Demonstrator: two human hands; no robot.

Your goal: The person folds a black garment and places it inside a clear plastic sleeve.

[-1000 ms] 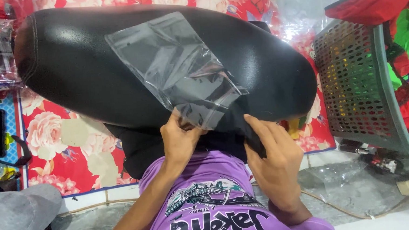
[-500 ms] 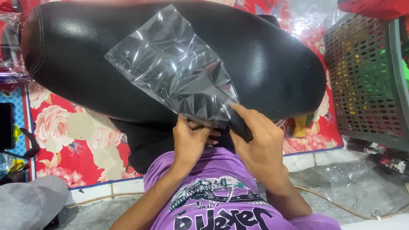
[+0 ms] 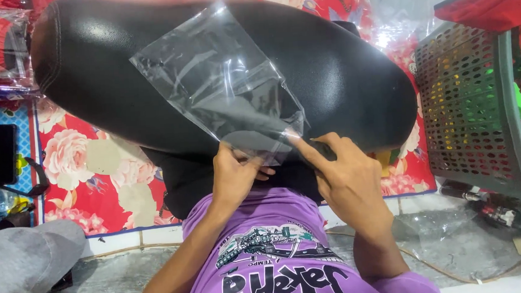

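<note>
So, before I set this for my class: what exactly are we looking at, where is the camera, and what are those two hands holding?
There is no machine here. One camera sits on a person's head and looks down at their own bare hands. The left hand and right hand both pinch the near edge of a clear plastic bag, which lies spread over a big black padded cushion. Underneath is a red flowered mat. A grey-green perforated basket stands at the right, and a dark phone lies at the left.

surface: black padded seat (image 3: pixel 352 82) | on it: clear plastic bag (image 3: pixel 221 86), lying flat
</note>
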